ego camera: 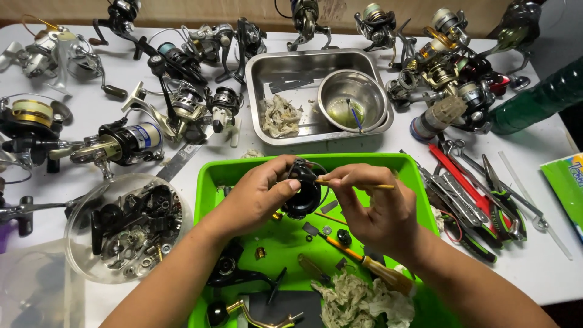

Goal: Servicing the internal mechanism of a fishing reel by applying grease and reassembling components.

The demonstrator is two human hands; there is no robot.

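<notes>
Above the green tray (212,182), at the centre of the white tabletop (546,267), the left hand (261,194) grips a black reel body (302,191), fingers (290,184) curled closed around its near side. The right hand (373,209) pinches a thin yellow stick (364,186) between thumb and forefinger, fingers closed on it, its tip touching the reel body (the exact point of contact is hidden by the fingers). In the tray below lie a wooden-handled screwdriver (364,262), a crumpled rag (358,300), small loose parts and a black reel frame (234,273). Beyond the tray stands a steel pan (261,70) holding a steel bowl (352,97) and a wad of soiled tissue (279,114). To the left, a clear round bowl (82,206) contains dark reel parts. To the right, pliers and multitools (480,194) lie side by side. Assorted spinning reels (121,143) ring the far and left edges; a green bottle (540,97) lies at far right.
</notes>
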